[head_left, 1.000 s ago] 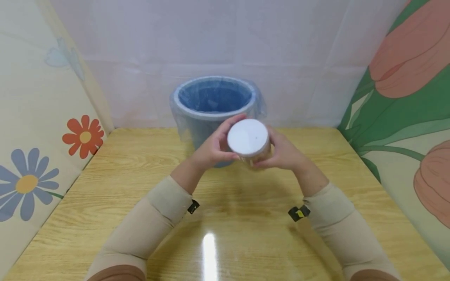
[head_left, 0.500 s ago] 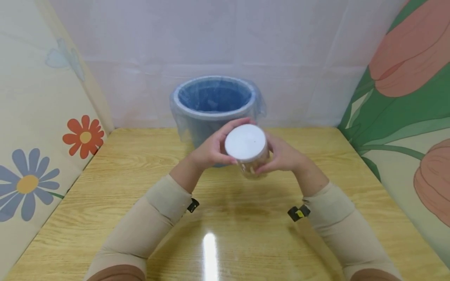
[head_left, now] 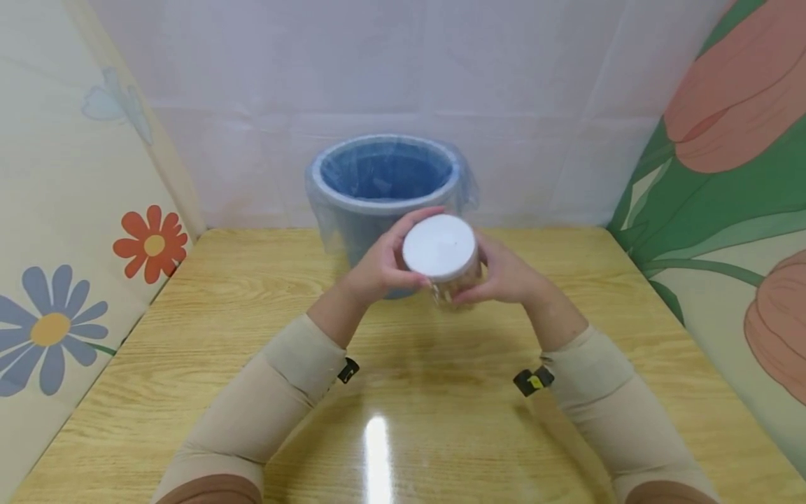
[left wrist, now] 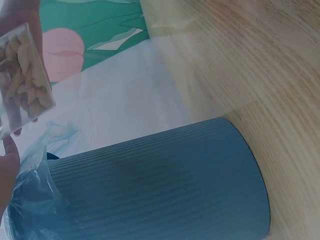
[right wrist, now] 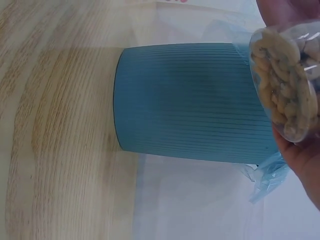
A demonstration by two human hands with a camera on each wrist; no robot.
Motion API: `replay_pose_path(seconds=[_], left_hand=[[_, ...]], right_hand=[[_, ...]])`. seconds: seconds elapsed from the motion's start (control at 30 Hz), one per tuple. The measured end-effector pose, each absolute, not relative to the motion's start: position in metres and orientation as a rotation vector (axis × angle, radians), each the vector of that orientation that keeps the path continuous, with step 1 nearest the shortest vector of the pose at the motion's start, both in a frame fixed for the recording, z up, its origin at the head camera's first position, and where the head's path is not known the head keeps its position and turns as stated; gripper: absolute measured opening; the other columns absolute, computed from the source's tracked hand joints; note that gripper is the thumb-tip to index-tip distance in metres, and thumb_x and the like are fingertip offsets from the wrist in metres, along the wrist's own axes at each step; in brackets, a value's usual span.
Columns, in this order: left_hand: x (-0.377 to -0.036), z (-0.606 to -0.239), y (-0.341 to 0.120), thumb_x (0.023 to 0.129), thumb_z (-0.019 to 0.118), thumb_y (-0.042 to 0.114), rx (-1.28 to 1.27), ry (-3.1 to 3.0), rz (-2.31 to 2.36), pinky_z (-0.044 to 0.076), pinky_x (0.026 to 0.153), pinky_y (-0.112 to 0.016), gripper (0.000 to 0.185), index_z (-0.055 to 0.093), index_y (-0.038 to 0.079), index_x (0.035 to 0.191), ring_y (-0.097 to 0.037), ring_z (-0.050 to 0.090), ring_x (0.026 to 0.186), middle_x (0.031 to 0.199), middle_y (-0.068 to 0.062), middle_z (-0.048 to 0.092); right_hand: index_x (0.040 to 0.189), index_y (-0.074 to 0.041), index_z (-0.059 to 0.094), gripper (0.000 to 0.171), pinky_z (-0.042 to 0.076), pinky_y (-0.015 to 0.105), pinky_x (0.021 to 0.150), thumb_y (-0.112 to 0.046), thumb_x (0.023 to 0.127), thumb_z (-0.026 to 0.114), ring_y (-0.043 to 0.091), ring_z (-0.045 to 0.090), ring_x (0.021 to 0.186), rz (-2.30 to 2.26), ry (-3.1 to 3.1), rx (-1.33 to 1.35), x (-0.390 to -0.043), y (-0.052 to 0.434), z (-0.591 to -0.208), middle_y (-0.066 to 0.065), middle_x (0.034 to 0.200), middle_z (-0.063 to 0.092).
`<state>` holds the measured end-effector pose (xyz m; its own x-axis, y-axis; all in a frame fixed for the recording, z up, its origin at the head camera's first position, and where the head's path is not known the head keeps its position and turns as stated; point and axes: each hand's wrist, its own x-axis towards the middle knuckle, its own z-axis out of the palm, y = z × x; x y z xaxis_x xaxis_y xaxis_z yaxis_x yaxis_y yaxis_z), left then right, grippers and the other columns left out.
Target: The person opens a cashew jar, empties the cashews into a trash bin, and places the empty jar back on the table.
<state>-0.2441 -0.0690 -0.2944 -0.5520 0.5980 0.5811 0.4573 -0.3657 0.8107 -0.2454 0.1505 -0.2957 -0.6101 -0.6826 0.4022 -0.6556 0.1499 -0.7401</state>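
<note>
A clear jar [head_left: 439, 246] with a round white lid is held above the table in the head view, tilted so its lid faces me. My left hand [head_left: 385, 264] grips the lid end, its thumb and fingers spread around the rim. Lower down, my right hand [head_left: 508, 276] holds the clear body from the other side. Light brown, curved nuts that look like cashews fill part of the jar [right wrist: 282, 82] in the right wrist view. The left wrist view catches only the jar's nut-filled lower end [left wrist: 27, 75]; its lid lies outside that frame.
Behind the hands stands a blue ribbed bin [head_left: 362, 234], lined with a thin clear-blue bag [head_left: 466, 192] folded over its rim. It rests on a wood-grain table [head_left: 252, 280] by a white backdrop [head_left: 252, 175]. Flower-painted panels [head_left: 50, 210] flank both sides.
The jar dips toward me by half a second ago, then rises again, ending slightly left of where it was. Both hands keep their hold and move with it. The bin stays still.
</note>
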Motion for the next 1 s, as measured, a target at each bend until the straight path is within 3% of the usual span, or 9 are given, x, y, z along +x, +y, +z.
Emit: replay_pose_path(seconds=[0.27, 0.43, 0.77, 1.0], left_hand=[[-0.244, -0.295, -0.066, 0.061, 0.082, 0.042, 1.403, 1.843, 2.118, 0.036, 0.102, -0.042, 0.106, 0.025, -0.003, 0.14, -0.027, 0.044, 0.118, 0.133, -0.021, 0.039], [-0.245, -0.296, -0.065, 0.06, 0.081, 0.045, 1.379, 1.945, 2.133, 0.036, 0.102, -0.041, 0.108, 0.026, -0.003, 0.139, -0.027, 0.045, 0.116, 0.132, -0.022, 0.041], [-0.247, -0.298, -0.065, 0.059, 0.081, 0.045, 1.327, 1.966, 2.148, 0.036, 0.103, -0.041, 0.108, 0.027, -0.001, 0.14, -0.028, 0.043, 0.119, 0.134, -0.019, 0.039], [-0.248, -0.3, -0.07, 0.061, 0.08, 0.044, 1.414, 1.892, 2.134, 0.03, 0.107, -0.04, 0.109, 0.024, -0.003, 0.141, -0.028, 0.038, 0.125, 0.14, -0.02, 0.035]], right_hand=[[0.138, 0.005, 0.027, 0.098, 0.027, 0.049, 0.106, 0.004, 0.056, 0.081, 0.034, 0.037, 0.122, -1.542, 2.41, -1.278, -0.228, 0.142, -0.278, 0.022, 0.132, 0.041], [0.137, 0.004, 0.03, 0.095, 0.028, 0.047, 0.105, 0.006, 0.056, 0.081, 0.033, 0.039, 0.121, -1.566, 2.435, -1.233, -0.227, 0.139, -0.277, 0.021, 0.131, 0.043], [0.139, -0.001, 0.029, 0.099, 0.027, 0.049, 0.106, 0.002, 0.057, 0.083, 0.032, 0.036, 0.124, -1.544, 2.502, -1.129, -0.228, 0.14, -0.279, 0.018, 0.135, 0.04], [0.141, -0.011, 0.03, 0.103, 0.028, 0.045, 0.106, -0.009, 0.056, 0.087, 0.023, 0.039, 0.123, -1.532, 2.464, -1.266, -0.247, 0.146, -0.296, 0.008, 0.134, 0.044]])
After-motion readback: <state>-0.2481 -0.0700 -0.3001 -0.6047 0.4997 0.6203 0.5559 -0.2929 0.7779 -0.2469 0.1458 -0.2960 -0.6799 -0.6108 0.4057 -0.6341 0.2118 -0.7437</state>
